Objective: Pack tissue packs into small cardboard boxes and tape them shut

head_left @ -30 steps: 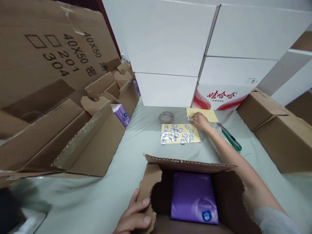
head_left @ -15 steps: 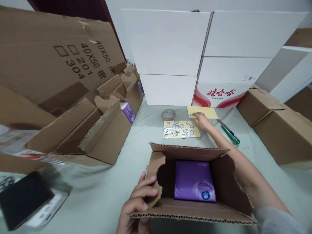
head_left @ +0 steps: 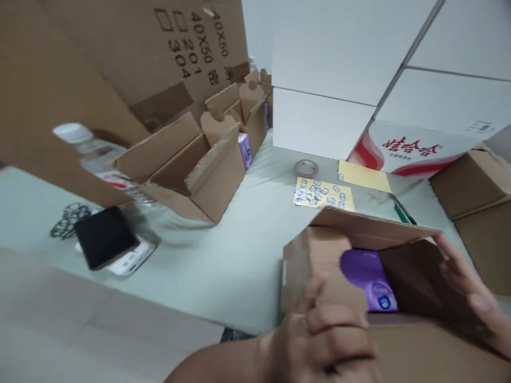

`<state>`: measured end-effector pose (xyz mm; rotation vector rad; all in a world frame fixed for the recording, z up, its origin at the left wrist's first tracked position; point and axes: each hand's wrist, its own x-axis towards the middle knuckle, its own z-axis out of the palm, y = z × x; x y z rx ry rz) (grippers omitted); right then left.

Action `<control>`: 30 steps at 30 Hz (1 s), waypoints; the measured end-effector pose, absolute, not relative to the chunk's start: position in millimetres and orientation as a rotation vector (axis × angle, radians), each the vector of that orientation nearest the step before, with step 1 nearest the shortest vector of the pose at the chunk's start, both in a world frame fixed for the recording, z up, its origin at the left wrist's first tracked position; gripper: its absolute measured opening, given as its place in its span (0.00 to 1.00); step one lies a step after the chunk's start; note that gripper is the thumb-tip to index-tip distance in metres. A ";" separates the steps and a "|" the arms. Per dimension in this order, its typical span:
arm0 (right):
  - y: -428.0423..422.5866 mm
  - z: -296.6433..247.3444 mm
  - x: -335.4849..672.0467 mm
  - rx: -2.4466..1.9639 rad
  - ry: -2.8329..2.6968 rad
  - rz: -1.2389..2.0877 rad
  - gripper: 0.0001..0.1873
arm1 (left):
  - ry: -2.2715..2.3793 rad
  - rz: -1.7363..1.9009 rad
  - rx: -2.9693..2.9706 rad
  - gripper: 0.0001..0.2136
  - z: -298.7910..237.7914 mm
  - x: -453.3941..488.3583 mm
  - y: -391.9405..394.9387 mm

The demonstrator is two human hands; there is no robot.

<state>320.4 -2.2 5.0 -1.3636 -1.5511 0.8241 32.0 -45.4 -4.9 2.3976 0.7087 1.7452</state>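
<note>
An open cardboard box (head_left: 303,266) stands tilted at the lower right, with a purple tissue pack (head_left: 375,282) inside, partly covered by the left end flap. My left hand (head_left: 327,340), smeared by motion, has its fingers curled at the box's near left corner, against that flap. At the right end, my right hand (head_left: 475,292) holds the wall of the same box. Beyond the box lies a yellow sheet (head_left: 347,197) with several small labels scattered on it. Behind it is a second yellow sheet (head_left: 365,176) bearing one label at its left corner.
Tape roll (head_left: 306,168) and green utility knife (head_left: 402,214) lie farther back. Open cartons (head_left: 223,186) line the left, near a plastic bottle (head_left: 96,154). A black phone (head_left: 104,236) rests on a white device (head_left: 133,259). White boxes (head_left: 323,122) form a wall behind.
My right hand has left the far yellow sheet and come back to the box's right end. The box's left flap now leans inward over the tissue pack. The view has swung left.
</note>
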 end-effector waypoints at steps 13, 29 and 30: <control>-6.8 -19.2 287.3 -1.096 -1.363 0.996 0.44 | 0.924 1.811 2.020 0.06 -3.8 9.7 -42.8; 17.6 -16.7 284.8 -1.023 -1.663 0.812 0.14 | 1.248 1.842 1.702 0.24 -21.1 -7.0 -24.6; 18.2 -17.7 287.3 -0.995 -1.688 0.802 0.12 | 1.330 1.784 1.696 0.27 -19.5 -7.1 -21.9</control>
